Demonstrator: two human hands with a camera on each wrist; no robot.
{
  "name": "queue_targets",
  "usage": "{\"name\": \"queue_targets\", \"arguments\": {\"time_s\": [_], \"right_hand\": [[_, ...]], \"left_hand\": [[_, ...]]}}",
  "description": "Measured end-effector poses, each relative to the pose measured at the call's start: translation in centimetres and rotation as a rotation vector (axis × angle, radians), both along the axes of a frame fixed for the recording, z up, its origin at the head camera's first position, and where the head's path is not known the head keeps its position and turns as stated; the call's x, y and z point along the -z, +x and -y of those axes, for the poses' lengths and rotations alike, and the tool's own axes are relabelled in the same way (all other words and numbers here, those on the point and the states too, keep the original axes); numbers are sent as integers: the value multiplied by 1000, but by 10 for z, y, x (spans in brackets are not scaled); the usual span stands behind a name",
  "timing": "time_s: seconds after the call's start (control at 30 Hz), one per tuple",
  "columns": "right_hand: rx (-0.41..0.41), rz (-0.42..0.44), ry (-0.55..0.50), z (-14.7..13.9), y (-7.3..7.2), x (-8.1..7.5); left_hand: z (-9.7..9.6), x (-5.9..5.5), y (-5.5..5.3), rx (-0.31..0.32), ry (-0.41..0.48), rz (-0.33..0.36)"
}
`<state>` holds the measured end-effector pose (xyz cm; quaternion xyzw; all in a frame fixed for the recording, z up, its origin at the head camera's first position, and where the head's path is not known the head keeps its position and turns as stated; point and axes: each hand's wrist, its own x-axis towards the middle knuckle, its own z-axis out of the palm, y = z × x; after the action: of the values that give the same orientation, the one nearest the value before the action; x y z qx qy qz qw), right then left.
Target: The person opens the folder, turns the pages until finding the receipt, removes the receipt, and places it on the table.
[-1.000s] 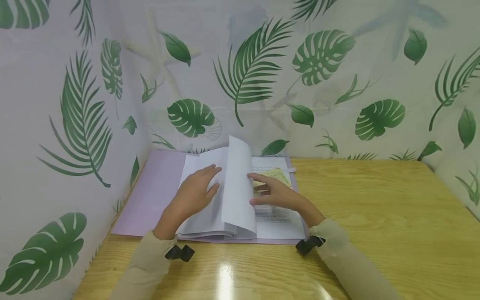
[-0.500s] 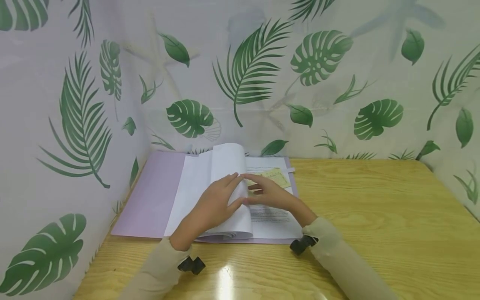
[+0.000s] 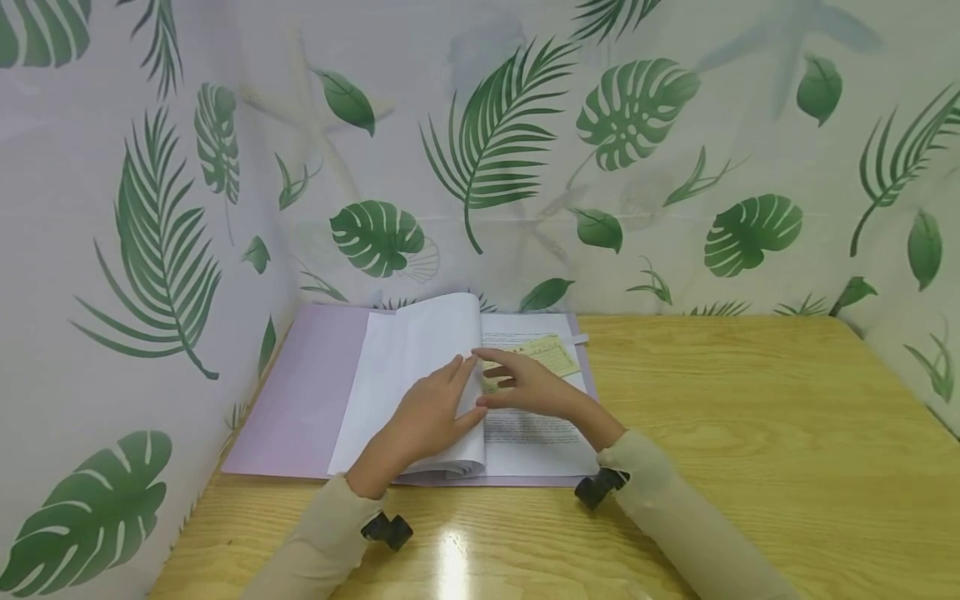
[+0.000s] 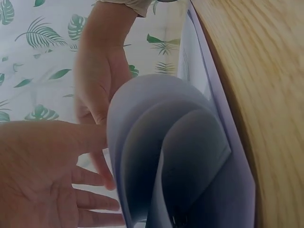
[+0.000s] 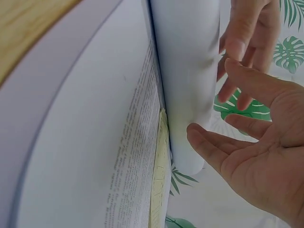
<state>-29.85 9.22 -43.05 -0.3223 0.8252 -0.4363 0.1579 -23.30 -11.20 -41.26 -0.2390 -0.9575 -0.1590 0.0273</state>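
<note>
A lilac folder (image 3: 292,400) lies open, holding white sheets. Several pages (image 3: 438,329) curl over to the left in a loose roll; its layered end shows in the left wrist view. My left hand (image 3: 431,412) rests on the curled pages, fingers extended. Opposite it, my right hand (image 3: 536,389) has its fingers spread at the bend of the roll, fingertips close to those of the left hand. Right of the roll lies a printed sheet (image 3: 532,427) with a yellow slip (image 3: 553,354) on it. The right hand partly covers the slip in the head view.
The folder lies on a wooden table (image 3: 720,433), which extends to its right and in front. A leaf-patterned cloth (image 3: 517,233) stands behind and at the left. A small white tab (image 3: 580,339) sticks out at the folder's right edge.
The raised page has come down leftward onto the curled pages. My left hand moved right onto the roll, and my right hand shifted slightly left. More of the yellow slip shows.
</note>
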Motion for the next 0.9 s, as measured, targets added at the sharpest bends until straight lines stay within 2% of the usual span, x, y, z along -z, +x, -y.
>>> {"name": "queue_targets", "arguments": {"time_s": [0.13,0.27,0.47,0.63,0.73,0.9], "right_hand": [[3,-9,18,-1,-2,-3],[17,-26,41,-4,-5,-8],[66,-62,57,-15,-13,-15],[113,-90,59,-28,-21,-20],[151,-106,68,-38,-27,-20],[215,-112,71,-53,-38,-18]], "left_hand": [[1,3,-4,-60,-54,18],[3,3,-6,-117,-97,63],[7,4,-8,-161,-109,126],[12,4,-10,-148,-101,145],[15,4,-11,-115,-101,141],[18,3,-13,-54,-88,189]]}}
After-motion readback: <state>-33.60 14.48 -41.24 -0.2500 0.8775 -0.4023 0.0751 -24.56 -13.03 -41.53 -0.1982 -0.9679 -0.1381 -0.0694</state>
